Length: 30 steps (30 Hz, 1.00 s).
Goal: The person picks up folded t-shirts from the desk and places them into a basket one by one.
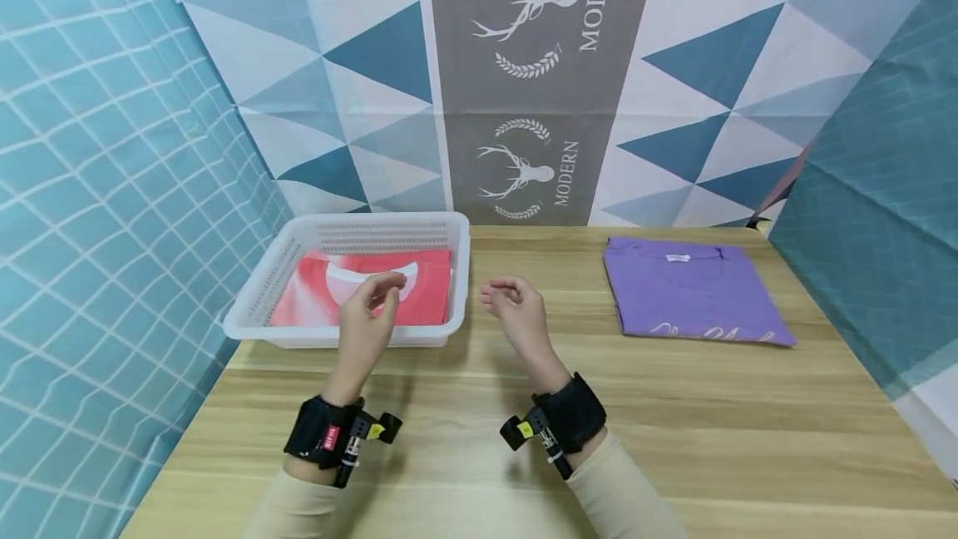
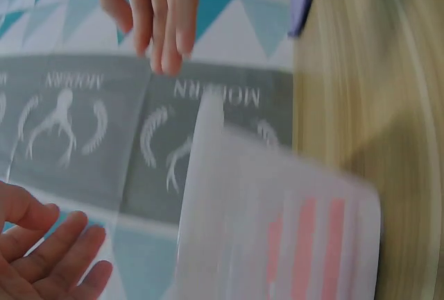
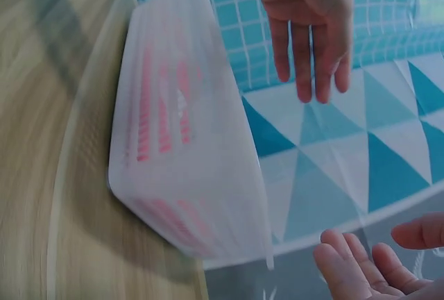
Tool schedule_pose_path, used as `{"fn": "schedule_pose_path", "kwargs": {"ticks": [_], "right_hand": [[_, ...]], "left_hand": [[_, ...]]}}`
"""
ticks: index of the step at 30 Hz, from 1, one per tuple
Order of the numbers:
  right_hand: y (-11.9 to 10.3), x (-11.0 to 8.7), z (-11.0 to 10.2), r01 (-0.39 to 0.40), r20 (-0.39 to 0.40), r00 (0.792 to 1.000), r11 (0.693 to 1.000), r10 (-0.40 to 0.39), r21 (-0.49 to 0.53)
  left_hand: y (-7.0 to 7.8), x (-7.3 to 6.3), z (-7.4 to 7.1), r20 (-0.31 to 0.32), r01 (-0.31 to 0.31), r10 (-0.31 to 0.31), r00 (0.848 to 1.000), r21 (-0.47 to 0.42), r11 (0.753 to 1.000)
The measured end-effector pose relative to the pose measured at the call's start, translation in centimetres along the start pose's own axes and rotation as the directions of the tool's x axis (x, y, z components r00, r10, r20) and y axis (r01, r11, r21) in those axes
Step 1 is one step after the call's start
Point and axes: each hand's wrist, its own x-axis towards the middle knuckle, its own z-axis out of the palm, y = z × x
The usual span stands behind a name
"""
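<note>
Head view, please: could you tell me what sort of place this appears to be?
Probably a staged recording booth: a wooden table enclosed by patterned cloth backdrops, with a folded purple shirt and a white basket holding a red one.

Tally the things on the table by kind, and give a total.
Folded shirts: 2, a red shirt in the basket and a purple shirt on the wooden table
White baskets: 1
Total: 3
</note>
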Motion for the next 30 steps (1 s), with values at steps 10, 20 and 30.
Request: {"fn": "schedule_pose_path", "kwargs": {"ticks": [10,20,30], "right_hand": [[0.0,-0.1,-3.9,-0.043,-0.157,0.986,0.998,0.051,0.055],[1.6,0.1,-9.9,-0.108,-0.317,0.938,0.987,0.14,0.118],[4.4,-1.4,-17.5,-0.223,-0.483,0.828,0.958,0.283,0.179]], "left_hand": [[3.8,-2.9,5.4,0.104,-0.092,0.105,0.989,-0.126,0.988],[3.9,-5.4,10.3,0.292,0.083,-0.022,0.956,-0.2,0.976],[3.4,-7.2,16.3,0.499,0.285,-0.127,0.857,-0.255,0.924]]}}
